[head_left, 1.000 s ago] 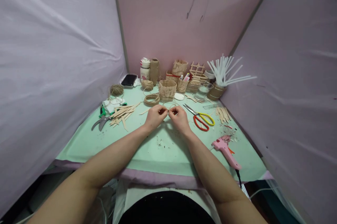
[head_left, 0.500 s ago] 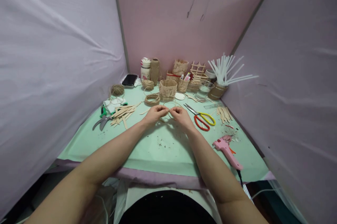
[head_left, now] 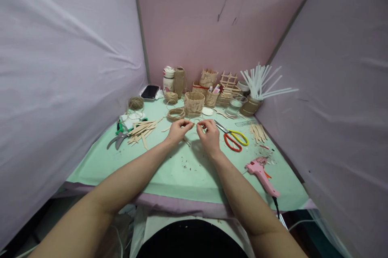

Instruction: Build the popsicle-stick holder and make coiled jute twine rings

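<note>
My left hand [head_left: 179, 132] is closed in a pinch on a thin tan piece of twine [head_left: 198, 120]. Close beside it, my right hand [head_left: 209, 135] pinches the same twine between thumb and fingertips, its other fingers curled. A small gap separates the fingertips, and a thin loop of the twine shows just behind them. Directly beyond the hands stands a round holder covered in wooden pieces [head_left: 194, 103]. A coil of twine [head_left: 176, 114] lies to its left. Scissors [head_left: 233, 136] with one red and one yellow handle rest right of my right hand.
Wooden sticks [head_left: 144, 131] and pruning shears [head_left: 119, 139] lie on the left. A pink glue gun [head_left: 261, 175] is at the front right. A glass bowl of water [head_left: 235, 105] and a jar of white glue sticks [head_left: 252, 104] stand at the back right. Fabric walls enclose the table.
My right hand has shifted slightly to the right and turned more upright, opening a small gap from the left fingertips. The left hand stays almost in place, and the view has tilted slightly.
</note>
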`<state>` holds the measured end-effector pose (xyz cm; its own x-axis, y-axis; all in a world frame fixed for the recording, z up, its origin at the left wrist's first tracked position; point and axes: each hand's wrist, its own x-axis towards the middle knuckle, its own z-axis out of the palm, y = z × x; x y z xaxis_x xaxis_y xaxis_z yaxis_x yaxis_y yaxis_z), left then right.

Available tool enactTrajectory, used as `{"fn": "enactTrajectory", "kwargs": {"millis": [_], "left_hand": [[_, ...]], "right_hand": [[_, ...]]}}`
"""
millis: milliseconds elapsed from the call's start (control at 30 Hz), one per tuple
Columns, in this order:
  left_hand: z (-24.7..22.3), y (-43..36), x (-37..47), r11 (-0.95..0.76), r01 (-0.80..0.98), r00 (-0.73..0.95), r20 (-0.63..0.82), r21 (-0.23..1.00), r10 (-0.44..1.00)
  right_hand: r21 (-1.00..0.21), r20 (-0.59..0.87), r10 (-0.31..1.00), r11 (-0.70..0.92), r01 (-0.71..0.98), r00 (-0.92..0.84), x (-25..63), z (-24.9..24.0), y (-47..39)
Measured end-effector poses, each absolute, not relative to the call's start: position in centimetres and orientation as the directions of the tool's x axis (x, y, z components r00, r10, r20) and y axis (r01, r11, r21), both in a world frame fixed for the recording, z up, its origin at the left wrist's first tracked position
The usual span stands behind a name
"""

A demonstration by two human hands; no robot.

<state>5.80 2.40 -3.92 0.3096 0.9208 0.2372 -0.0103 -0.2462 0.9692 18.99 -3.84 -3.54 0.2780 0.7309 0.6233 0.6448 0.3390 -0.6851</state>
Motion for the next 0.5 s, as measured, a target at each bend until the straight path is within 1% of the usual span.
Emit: {"fn": "enactTrajectory", "kwargs": {"millis": [100, 200, 267, 333, 400, 500], "left_hand": [[-3.84, 2.16, 5.87, -0.277, 0.027, 0.315, 0.255, 0.96, 0.914], [-3.82, 2.04, 5.94, -0.328, 0.039, 0.324, 0.298, 0.944, 0.898], [-3.86, 2.05, 5.95, -0.344, 0.046, 0.346, 0.308, 0.938, 0.886], [-3.95, 2.13, 5.98, -0.347, 0.047, 0.363, 0.308, 0.937, 0.88], [-4.09, 2.22, 6.08, -0.338, 0.026, 0.372, 0.304, 0.941, 0.877], [-4.3, 2.28, 6.35, -0.242, -0.054, 0.398, 0.243, 0.969, 0.885]], "right_hand": [[-0.753, 0.566, 0.762, 0.321, 0.575, 0.315, 18.89, -3.38, -3.76], [-0.859, 0.439, 0.826, 0.271, 0.434, 0.353, 18.87, -3.28, -3.55], [-0.907, 0.365, 0.86, 0.241, 0.346, 0.357, 18.93, -3.24, -3.41], [-0.927, 0.327, 0.877, 0.224, 0.301, 0.352, 19.0, -3.26, -3.28], [-0.929, 0.324, 0.879, 0.225, 0.295, 0.35, 19.06, -3.36, -3.15], [-0.93, 0.321, 0.887, 0.229, 0.287, 0.332, 19.15, -3.58, -2.96]]}}
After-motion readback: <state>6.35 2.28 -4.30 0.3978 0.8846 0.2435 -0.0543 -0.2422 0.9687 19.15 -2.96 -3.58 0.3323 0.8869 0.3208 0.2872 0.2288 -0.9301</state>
